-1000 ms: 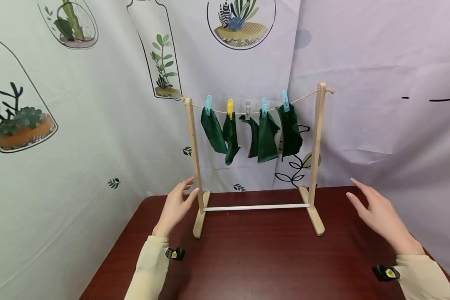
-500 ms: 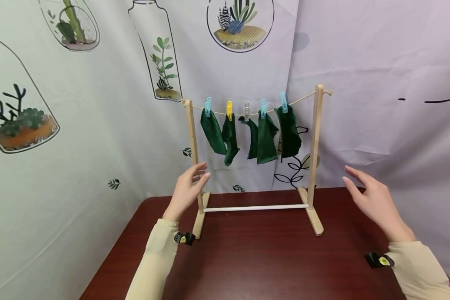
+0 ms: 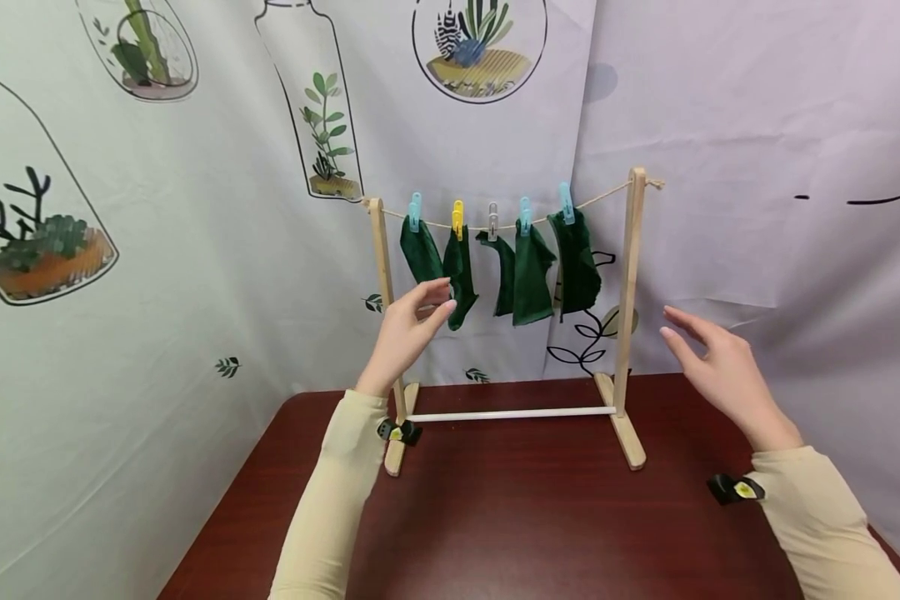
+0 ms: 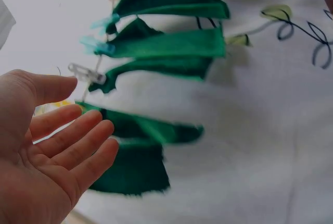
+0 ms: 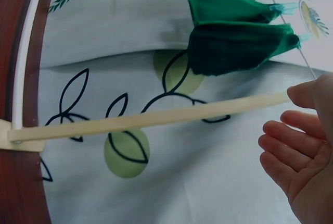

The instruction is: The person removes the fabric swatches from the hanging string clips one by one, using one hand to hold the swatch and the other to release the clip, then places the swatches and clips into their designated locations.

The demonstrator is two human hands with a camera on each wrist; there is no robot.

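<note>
My left hand (image 3: 407, 335) is raised in front of the rack's left post, fingers loosely bent and holding nothing. In the head view it overlaps the lower ends of a green cloth (image 3: 421, 250) and a green sock-shaped cloth (image 3: 458, 271). Beside the right post (image 3: 632, 292), my right hand (image 3: 723, 377) hovers with thumb and fingers apart, also holding nothing. Several green cloths hang from a cord, clipped by a yellow clothespin (image 3: 458, 220), a clear clothespin (image 3: 492, 222) and light blue clothespins (image 3: 525, 216). The left wrist view shows the left hand (image 4: 62, 148) close to the clear clothespin (image 4: 86, 73).
The wooden rack stands on a dark red table (image 3: 525, 508), its feet joined by a white rod (image 3: 510, 414). Behind it hangs a pale backdrop (image 3: 720, 167) printed with plants. Each wrist wears a small black camera, such as the one on the left wrist (image 3: 400, 432).
My left hand has risen and moved right, from beside the left post to the leftmost cloths. The right hand has moved up and left toward the right post. The hanging cloths stay in place.
</note>
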